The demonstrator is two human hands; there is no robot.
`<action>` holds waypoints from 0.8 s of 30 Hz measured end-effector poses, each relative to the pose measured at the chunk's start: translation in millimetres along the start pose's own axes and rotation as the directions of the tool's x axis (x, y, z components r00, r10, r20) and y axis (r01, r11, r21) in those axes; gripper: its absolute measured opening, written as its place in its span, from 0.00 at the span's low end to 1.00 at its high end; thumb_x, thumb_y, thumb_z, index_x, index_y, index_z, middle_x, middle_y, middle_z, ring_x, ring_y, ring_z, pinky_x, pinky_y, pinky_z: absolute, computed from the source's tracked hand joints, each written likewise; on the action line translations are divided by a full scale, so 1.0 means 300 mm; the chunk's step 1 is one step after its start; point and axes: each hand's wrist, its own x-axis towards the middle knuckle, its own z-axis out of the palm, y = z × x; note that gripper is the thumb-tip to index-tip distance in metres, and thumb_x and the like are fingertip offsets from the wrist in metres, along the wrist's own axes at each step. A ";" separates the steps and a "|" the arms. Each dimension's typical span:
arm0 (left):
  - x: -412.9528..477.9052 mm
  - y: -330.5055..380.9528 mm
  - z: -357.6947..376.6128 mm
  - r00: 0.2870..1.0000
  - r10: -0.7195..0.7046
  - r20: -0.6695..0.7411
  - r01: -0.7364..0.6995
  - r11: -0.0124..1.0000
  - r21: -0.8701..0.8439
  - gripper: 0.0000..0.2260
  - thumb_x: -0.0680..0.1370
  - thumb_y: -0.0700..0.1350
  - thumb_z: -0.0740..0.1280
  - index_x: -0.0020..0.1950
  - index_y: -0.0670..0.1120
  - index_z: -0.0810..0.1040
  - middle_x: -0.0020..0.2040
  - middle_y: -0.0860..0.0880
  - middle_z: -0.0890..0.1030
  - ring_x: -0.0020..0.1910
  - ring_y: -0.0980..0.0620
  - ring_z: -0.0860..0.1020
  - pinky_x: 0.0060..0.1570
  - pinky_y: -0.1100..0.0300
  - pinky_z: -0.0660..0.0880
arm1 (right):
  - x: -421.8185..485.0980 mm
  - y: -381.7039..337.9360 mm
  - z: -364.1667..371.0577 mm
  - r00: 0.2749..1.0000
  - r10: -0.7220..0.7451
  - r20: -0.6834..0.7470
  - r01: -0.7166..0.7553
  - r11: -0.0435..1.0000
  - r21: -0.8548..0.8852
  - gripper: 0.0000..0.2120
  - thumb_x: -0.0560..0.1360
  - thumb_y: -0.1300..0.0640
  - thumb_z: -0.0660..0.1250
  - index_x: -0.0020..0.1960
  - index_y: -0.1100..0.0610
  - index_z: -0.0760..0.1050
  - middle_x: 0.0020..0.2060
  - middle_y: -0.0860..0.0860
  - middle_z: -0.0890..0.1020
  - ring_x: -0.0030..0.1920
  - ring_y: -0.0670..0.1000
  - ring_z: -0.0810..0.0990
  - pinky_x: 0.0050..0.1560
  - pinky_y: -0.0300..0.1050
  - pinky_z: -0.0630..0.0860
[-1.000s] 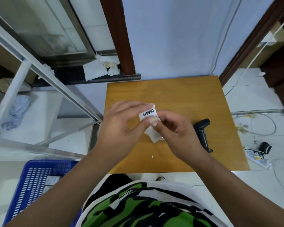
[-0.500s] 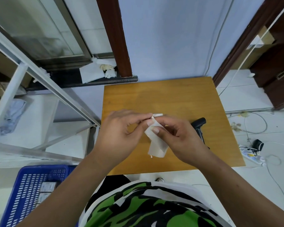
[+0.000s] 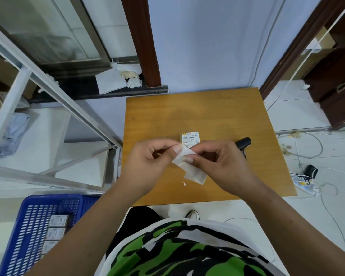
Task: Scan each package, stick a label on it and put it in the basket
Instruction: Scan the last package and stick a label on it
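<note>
We are pinching the label (image 3: 181, 150) in our left grip (image 3: 151, 158) and its backing (image 3: 193, 172) in our right grip (image 3: 221, 166), peeling slowly to keep it flat for the package (image 3: 189, 138) lying on the table (image 3: 207, 112) just beyond.

Package (image 3: 189, 139) on table (image 3: 217, 108), near centre, just behind both hands. Left hand (image 3: 153, 162) and right hand (image 3: 223, 164) meet above table, in front of package — label strip (image 3: 189, 166) pinched between them, lower end hanging toward table's near edge. Scanner (image 3: 243, 143) on table right of package, partly behind right hand. Basket (image 3: 38, 220) on floor, left of table and nearer person — small boxes (image 3: 56, 228) inside. Shelf frame (image 3: 54, 92) left of table, behind basket.
</note>
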 end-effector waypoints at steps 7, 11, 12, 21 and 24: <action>0.022 -0.090 0.006 0.958 -0.166 -0.235 0.126 0.976 -0.179 0.07 0.82 0.49 0.69 0.53 0.49 0.87 0.36 0.56 0.78 0.34 0.59 0.72 0.37 0.69 0.70 | 0.025 0.112 -0.019 0.989 0.146 -0.003 -0.146 0.989 0.016 0.12 0.80 0.54 0.72 0.62 0.42 0.82 0.39 0.50 0.82 0.38 0.43 0.79 0.43 0.37 0.75; 0.045 -0.137 0.039 0.957 -0.239 -0.163 0.195 0.949 -0.248 0.07 0.83 0.47 0.68 0.51 0.49 0.86 0.35 0.52 0.81 0.35 0.55 0.74 0.38 0.61 0.73 | 0.117 0.336 -0.070 0.909 0.335 -0.247 -0.396 0.879 -0.266 0.10 0.83 0.50 0.67 0.63 0.47 0.81 0.44 0.51 0.83 0.40 0.50 0.80 0.35 0.38 0.71; 0.054 -0.152 0.052 0.961 -0.241 -0.134 0.202 0.947 -0.251 0.08 0.83 0.46 0.68 0.51 0.48 0.86 0.38 0.51 0.83 0.37 0.54 0.76 0.40 0.59 0.74 | 0.142 0.386 -0.087 0.880 0.373 -0.295 -0.457 0.836 -0.305 0.12 0.83 0.50 0.65 0.65 0.49 0.80 0.45 0.51 0.83 0.40 0.51 0.80 0.33 0.38 0.69; 0.181 -0.383 0.222 0.938 -0.336 -0.087 0.320 0.933 -0.163 0.07 0.80 0.42 0.72 0.57 0.50 0.81 0.44 0.51 0.86 0.38 0.56 0.83 0.44 0.60 0.77 | 0.282 0.669 -0.158 0.813 0.345 -0.469 -0.571 0.632 -0.525 0.22 0.81 0.52 0.68 0.74 0.54 0.72 0.62 0.58 0.79 0.60 0.61 0.78 0.54 0.50 0.75; 0.243 -0.485 0.268 0.931 -0.362 -0.047 0.358 0.931 -0.072 0.10 0.80 0.43 0.72 0.55 0.55 0.74 0.46 0.50 0.86 0.43 0.51 0.85 0.53 0.49 0.80 | 0.285 0.691 -0.119 0.851 0.143 -0.505 -0.427 0.748 -0.508 0.20 0.79 0.46 0.71 0.69 0.50 0.77 0.59 0.54 0.78 0.63 0.57 0.76 0.63 0.52 0.75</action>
